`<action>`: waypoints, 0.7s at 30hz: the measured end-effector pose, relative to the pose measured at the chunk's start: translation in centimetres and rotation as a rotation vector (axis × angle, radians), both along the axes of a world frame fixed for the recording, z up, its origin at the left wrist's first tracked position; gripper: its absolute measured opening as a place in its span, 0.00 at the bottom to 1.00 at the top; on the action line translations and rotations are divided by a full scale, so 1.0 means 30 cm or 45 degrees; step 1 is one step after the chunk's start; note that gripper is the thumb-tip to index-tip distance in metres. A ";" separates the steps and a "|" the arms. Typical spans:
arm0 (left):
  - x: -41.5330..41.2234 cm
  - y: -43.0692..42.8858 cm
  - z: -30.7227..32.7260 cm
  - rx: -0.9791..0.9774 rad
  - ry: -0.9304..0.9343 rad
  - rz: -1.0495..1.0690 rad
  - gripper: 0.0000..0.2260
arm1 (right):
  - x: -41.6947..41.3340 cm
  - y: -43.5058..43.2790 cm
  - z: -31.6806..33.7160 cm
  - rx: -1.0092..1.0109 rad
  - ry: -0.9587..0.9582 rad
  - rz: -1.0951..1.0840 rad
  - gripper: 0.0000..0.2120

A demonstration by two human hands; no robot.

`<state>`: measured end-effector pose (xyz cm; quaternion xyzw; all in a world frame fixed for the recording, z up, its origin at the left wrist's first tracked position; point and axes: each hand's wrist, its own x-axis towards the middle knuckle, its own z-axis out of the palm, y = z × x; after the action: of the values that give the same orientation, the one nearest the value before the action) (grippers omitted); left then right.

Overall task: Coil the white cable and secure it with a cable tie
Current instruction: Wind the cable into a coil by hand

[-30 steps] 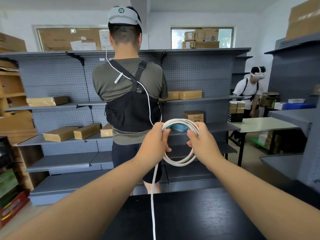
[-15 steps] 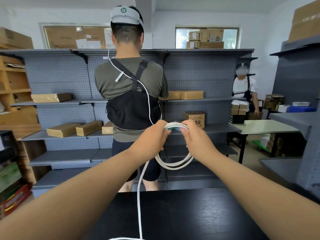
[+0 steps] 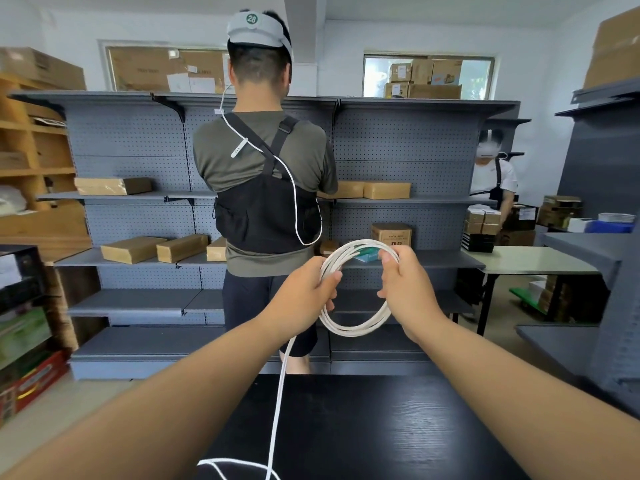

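Head view shows the coiling step part done. The left hand has fingers and thumb curled round the left side of the white cable, and the right hand pinches the loops at the top right. Several round, fairly even turns hang between the two hands. A loose tail drops below the left hand onto the black table. Next, I'd judge, that slack needs drawing up into another loop. No cable tie shows.

Both bare arms are stretched out forward, nearly meeting up front. The left grip is curled round the white cable, and the right grip is pinched onto it too.
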<state>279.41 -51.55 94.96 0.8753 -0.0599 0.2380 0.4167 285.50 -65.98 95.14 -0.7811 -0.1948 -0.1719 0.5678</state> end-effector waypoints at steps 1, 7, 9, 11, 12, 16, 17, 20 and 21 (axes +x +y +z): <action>0.002 -0.004 -0.003 0.116 -0.050 0.047 0.05 | -0.004 -0.006 -0.007 0.025 0.023 0.028 0.10; -0.004 -0.015 0.014 0.399 -0.182 0.207 0.08 | -0.018 -0.036 -0.009 -0.127 0.014 0.204 0.12; -0.007 -0.014 0.028 0.505 -0.165 0.246 0.09 | -0.017 -0.041 0.002 -0.253 -0.070 0.221 0.18; -0.012 -0.006 0.042 0.568 -0.131 0.250 0.10 | -0.019 -0.040 0.014 -0.386 -0.172 0.204 0.22; -0.015 -0.001 0.048 0.588 -0.117 0.234 0.10 | -0.020 -0.036 0.021 -0.447 -0.222 0.192 0.22; -0.025 0.029 0.072 0.748 -0.105 0.198 0.11 | -0.032 -0.008 0.040 -0.664 -0.361 0.173 0.21; -0.026 0.040 0.075 0.789 -0.109 0.198 0.11 | -0.034 0.000 0.043 -0.712 -0.382 0.168 0.20; -0.032 0.070 0.083 0.840 -0.119 0.190 0.10 | -0.039 0.026 0.048 -0.763 -0.393 0.175 0.16; -0.035 0.080 0.084 0.834 -0.117 0.177 0.10 | -0.041 0.035 0.048 -0.765 -0.389 0.174 0.15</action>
<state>278.36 -49.14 97.49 0.9530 -0.0921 0.2732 0.0929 284.27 -64.92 96.59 -0.8638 -0.3714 -0.1837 0.2868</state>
